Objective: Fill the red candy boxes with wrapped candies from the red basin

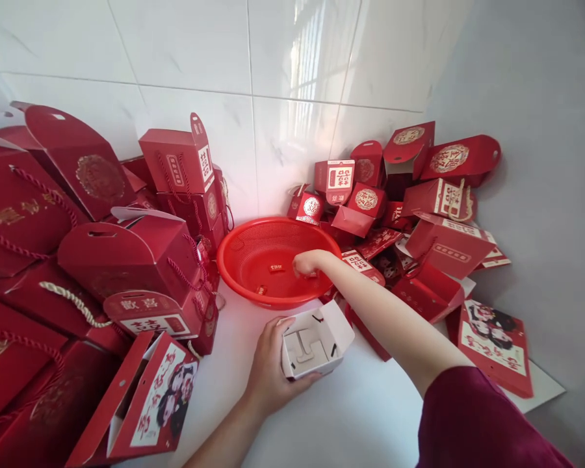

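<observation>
My left hand (pixel 272 364) is wrapped round a small gift box (pixel 305 374), its white inside facing up and its flap standing up at the right. Dark cord ends show on the inner walls, and I see nothing lying on its floor. Beyond it stands a round red plastic basket (pixel 246 296) with mesh sides. Two small red wrapped pieces (pixel 275 268) are visible on the basket's bottom. Reaching in over the right rim, my right hand (pixel 308 263) has its fingers curled and pointing down; whatever they hold is hidden.
Red gift boxes (pixel 127 260) with rope handles are stacked at the left. More red boxes (pixel 431 244) lie in a loose heap at the right, some open. A white tiled wall (pixel 195 45) rises behind the basket, and a grey wall (pixel 531 84) bounds the right.
</observation>
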Available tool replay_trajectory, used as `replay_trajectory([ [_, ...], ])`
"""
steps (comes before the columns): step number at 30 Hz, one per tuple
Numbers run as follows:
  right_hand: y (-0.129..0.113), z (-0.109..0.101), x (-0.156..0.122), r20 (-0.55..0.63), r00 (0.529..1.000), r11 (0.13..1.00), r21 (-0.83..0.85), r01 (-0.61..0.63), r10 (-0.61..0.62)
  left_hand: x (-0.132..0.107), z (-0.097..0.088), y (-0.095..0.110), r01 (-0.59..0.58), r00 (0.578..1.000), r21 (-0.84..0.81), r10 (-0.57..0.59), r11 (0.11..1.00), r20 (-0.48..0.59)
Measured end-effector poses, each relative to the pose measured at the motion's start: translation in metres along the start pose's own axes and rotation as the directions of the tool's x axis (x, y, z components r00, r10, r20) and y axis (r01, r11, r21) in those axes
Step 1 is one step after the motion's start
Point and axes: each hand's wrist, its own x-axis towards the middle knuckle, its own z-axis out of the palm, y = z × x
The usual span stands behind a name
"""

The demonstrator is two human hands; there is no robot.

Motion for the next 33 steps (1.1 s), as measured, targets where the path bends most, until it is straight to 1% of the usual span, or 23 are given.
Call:
replay_trajectory([
  [3, 0.004, -0.004, 0.005, 0.064, 0.997, 0.999, -0.004, -0.032, 0.032, -0.001, -0.001, -0.001, -0.010, 1.000, -0.003, 0.010, 1.000, 0.018],
  [5, 0.003, -0.005, 0.008, 0.084, 0.996, 1.000, 0.011, -0.015, 0.014, -0.001, -0.003, -0.002, -0.008, 1.000, -0.012, 0.009, 1.000, 0.026],
  [8, -0.006, -0.006, 0.012, 0.085, 0.995, 0.998, 0.025, 0.058, -0.060, 0.000, -0.004, -0.004, -0.012, 0.999, -0.019, 0.013, 1.000, 0.029],
  [12, -0.030, -0.008, 0.010, 0.063, 0.979, 0.981, -0.018, 0.193, -0.192, 0.000, -0.003, -0.006, -0.001, 1.000, -0.037, 0.002, 0.999, 0.016],
  [14, -0.044, -0.007, 0.007, 0.006, 0.962, 0.961, -0.044, 0.272, -0.272, 0.000, -0.003, -0.006, -0.001, 1.000, -0.053, 0.002, 0.999, 0.006],
  [17, -0.063, -0.003, 0.006, -0.104, 0.906, 0.911, -0.084, 0.404, -0.411, 0.000, -0.003, -0.007, -0.002, 1.000, -0.062, 0.002, 0.998, 0.007],
  [19, -0.069, 0.001, 0.010, -0.124, 0.871, 0.878, -0.120, 0.463, -0.476, 0.000, -0.004, -0.008, 0.008, 1.000, -0.059, -0.007, 0.998, 0.015],
  [20, -0.071, 0.003, 0.013, -0.118, 0.863, 0.869, -0.141, 0.475, -0.491, 0.000, -0.004, -0.008, 0.011, 1.000, -0.058, -0.010, 0.998, 0.017],
  [22, -0.070, 0.008, 0.018, -0.097, 0.866, 0.864, -0.181, 0.470, -0.491, 0.000, -0.004, -0.009, 0.013, 1.000, -0.058, -0.011, 0.998, 0.020],
  [27, -0.065, 0.017, 0.021, -0.081, 0.907, 0.889, -0.254, 0.381, -0.412, 0.002, -0.006, -0.005, 0.007, 1.000, -0.056, -0.006, 0.998, 0.025],
  [30, -0.067, 0.020, 0.019, -0.083, 0.925, 0.902, -0.271, 0.337, -0.370, 0.002, -0.006, -0.001, 0.015, 1.000, -0.048, -0.014, 0.999, 0.019],
  [33, -0.072, 0.021, 0.017, -0.065, 0.933, 0.907, -0.267, 0.326, -0.355, 0.002, -0.007, 0.001, 0.011, 1.000, -0.037, -0.010, 0.999, 0.015],
])
